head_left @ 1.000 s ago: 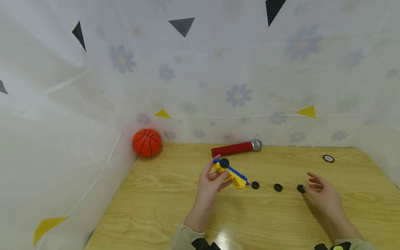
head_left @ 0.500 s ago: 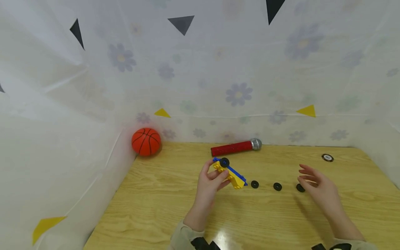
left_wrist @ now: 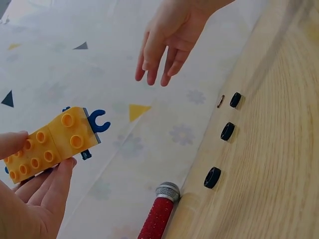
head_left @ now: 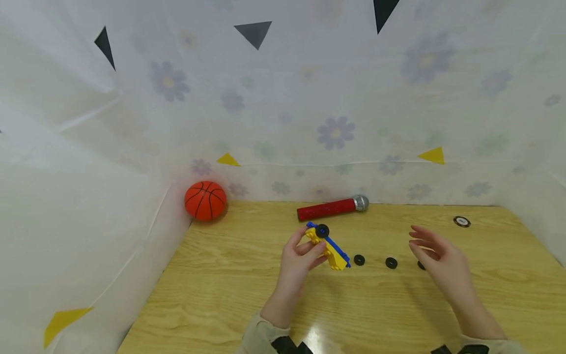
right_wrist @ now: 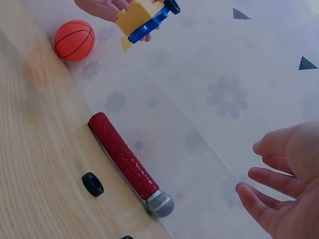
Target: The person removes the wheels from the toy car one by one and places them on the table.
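My left hand [head_left: 297, 263] grips a yellow and blue toy car [head_left: 337, 255] above the table, tilted, with a black wheel [head_left: 322, 231] on its side facing the head camera. In the left wrist view its yellow studs and a blue hook [left_wrist: 99, 121] at one end show. My right hand [head_left: 444, 263] hovers over the table with fingers loosely bent and nothing in them. Three loose black wheels lie in a row: a left wheel [head_left: 359, 260], a middle wheel [head_left: 391, 263] and a right wheel [head_left: 421, 265], partly hidden behind the right hand.
A red microphone [head_left: 329, 209] with a silver head lies at the back of the wooden table [head_left: 221, 275]. An orange basketball [head_left: 205, 200] sits at the back left corner, and a round black-and-white chip [head_left: 462, 221] at the back right. White flowered sheeting [head_left: 283, 98] encloses the table.
My right hand has lifted off the right wheel and moved left and upward, leaving that wheel on the table. My left hand stays nearly in place, the toy car turning slightly.
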A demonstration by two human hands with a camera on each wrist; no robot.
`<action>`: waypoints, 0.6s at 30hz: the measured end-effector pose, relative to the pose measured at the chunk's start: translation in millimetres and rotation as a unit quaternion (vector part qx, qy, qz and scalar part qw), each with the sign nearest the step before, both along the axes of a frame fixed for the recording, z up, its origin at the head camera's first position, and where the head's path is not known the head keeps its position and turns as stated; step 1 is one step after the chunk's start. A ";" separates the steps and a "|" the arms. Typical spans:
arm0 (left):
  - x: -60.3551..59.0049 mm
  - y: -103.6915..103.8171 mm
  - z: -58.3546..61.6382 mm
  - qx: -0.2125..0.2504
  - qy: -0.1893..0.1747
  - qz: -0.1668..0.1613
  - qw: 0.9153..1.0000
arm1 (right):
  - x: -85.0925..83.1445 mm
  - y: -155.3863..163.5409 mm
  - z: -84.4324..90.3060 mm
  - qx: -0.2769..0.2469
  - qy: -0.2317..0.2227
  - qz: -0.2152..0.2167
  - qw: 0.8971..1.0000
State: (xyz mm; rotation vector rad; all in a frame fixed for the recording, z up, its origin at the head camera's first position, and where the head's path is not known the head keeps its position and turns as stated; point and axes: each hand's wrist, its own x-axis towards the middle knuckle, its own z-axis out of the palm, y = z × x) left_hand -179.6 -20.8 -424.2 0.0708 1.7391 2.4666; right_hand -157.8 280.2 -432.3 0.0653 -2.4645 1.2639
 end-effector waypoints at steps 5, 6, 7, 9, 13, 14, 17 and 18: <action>-0.4 2.1 -1.0 0.003 0.001 -0.005 1.000 | 1.4 -12.0 8.1 -0.021 0.010 0.016 1.000; -0.2 2.8 -0.9 0.004 0.001 -0.006 1.000 | 1.3 -14.8 9.0 -0.026 0.013 0.021 0.999; -0.1 3.4 -0.8 0.005 -0.001 -0.007 1.000 | 1.2 -17.5 9.7 -0.027 0.017 0.026 0.999; 0.2 4.8 -0.5 0.001 -0.003 -0.005 1.000 | 0.7 -23.4 10.6 -0.035 0.022 0.038 0.998; 1.0 8.2 1.0 -0.015 -0.008 0.000 1.000 | -0.2 -33.7 13.4 -0.046 0.026 0.056 0.997; 1.2 9.0 0.7 -0.020 -0.009 0.000 1.000 | -0.2 -36.3 14.3 -0.050 0.025 0.060 0.997; 1.2 10.7 0.5 -0.023 -0.018 -0.001 1.000 | -0.1 -42.8 16.5 -0.058 0.027 0.064 0.996; 1.4 11.2 0.3 -0.022 -0.019 -0.002 1.000 | 0.1 -44.7 17.0 -0.059 0.028 0.065 0.996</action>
